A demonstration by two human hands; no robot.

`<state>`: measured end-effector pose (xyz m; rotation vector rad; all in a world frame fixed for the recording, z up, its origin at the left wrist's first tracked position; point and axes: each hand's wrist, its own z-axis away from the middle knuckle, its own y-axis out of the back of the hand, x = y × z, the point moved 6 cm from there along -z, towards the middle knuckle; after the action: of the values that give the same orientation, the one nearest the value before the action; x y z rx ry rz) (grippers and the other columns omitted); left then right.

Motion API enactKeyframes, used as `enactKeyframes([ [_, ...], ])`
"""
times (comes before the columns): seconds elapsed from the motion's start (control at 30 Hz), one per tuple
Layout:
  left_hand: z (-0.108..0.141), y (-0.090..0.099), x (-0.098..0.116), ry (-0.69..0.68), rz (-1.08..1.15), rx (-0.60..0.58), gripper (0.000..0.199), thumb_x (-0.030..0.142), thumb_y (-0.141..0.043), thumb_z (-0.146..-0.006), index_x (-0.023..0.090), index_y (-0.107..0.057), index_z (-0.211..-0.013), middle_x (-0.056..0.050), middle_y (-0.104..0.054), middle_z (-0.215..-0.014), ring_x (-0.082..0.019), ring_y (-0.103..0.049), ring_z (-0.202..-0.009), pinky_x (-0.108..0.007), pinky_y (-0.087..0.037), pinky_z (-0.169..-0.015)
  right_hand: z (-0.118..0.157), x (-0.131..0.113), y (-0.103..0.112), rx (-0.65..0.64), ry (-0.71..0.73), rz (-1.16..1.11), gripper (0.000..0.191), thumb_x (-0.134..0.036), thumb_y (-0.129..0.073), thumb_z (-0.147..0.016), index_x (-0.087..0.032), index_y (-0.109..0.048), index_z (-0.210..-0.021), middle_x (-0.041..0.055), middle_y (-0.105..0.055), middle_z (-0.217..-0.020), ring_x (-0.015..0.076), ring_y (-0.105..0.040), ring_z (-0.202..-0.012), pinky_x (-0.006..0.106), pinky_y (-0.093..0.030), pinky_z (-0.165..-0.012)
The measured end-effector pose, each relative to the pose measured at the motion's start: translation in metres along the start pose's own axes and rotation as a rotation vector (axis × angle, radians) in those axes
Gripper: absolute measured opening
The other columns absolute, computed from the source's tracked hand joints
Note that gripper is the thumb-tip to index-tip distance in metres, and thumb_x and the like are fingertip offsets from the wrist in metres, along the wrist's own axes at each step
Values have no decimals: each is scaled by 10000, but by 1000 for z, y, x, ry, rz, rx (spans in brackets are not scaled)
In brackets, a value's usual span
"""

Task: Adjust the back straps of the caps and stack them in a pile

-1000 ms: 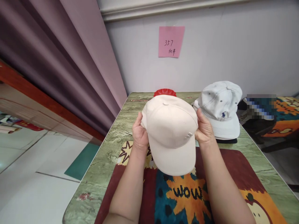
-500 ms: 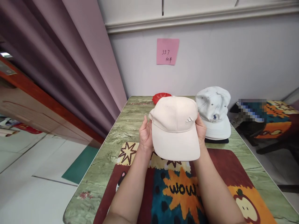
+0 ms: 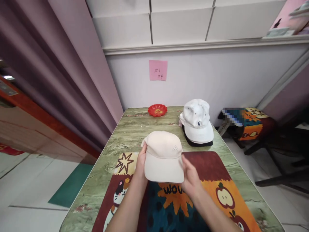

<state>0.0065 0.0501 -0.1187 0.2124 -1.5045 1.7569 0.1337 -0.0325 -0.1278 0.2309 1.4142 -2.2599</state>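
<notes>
A cream baseball cap (image 3: 164, 167) with a small three-stripe logo is held low over the mat, its brim toward me. My left hand (image 3: 141, 159) grips the cap's left side, thumb on the outside near the crown and the other fingers hidden. At the right edge, my right hand (image 3: 190, 172) holds the cap by the side of the brim; some fingers are out of sight behind it. Beyond, to the right, a white cap (image 3: 196, 117) with a dark blue embroidered logo rests on top of a black cap (image 3: 198, 143), of which only the edge shows.
A patterned mat (image 3: 202, 161) covers the near part of the green wood-look table (image 3: 96, 187). At the back stands a red scalloped dish (image 3: 157, 110). A pink note (image 3: 158, 70) is stuck to the wall. Purple curtains (image 3: 82, 58) hang left; a stool (image 3: 251, 125) stands right.
Both hands have brought the cream cap lower and nearer, from in front of the white cap to above the mat. My view has shifted, and the red dish is now fully visible.
</notes>
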Motion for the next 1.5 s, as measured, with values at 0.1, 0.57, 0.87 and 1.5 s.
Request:
enactKeyframes([
  [0.1,5,-4,-6,-27,-41,35,655,672,-511,-914,199,-640,-1347,-115,-781,-1098,-321,-709,-1114,-478,-551,-999,26,20,16,107,33,-100,367,-169,-782,-793,-193,-708,-1152,51,-795,-1083,210,-717,-1126,345,-554,-1047],
  [0.57,28,59,-15,-307,-989,180,397,560,-657,-831,192,-755,-942,-75,-732,-819,-227,-632,-708,-319,-488,-655,-30,-218,-39,33,727,29,336,-132,-737,-806,-201,-701,-1132,17,-787,-1111,183,-708,-1132,327,-580,-1015],
  [0.87,23,62,-17,-316,-1119,138,332,508,-610,-867,210,-737,-943,-60,-725,-778,-225,-640,-695,-314,-498,-644,-79,-192,85,501,609,18,197,-7,-680,-789,-175,-678,-891,-23,-761,-769,117,-735,-689,208,-636,-686],
  [1.5,18,73,-24,-341,-1174,78,369,479,-533,-931,160,-705,-1006,-55,-711,-813,-159,-605,-657,-257,-482,-625,-41,-225,131,887,715,775,633,-507,-837,-573,-159,-614,-1052,114,-690,-1030,290,-671,-977,471,-586,-857],
])
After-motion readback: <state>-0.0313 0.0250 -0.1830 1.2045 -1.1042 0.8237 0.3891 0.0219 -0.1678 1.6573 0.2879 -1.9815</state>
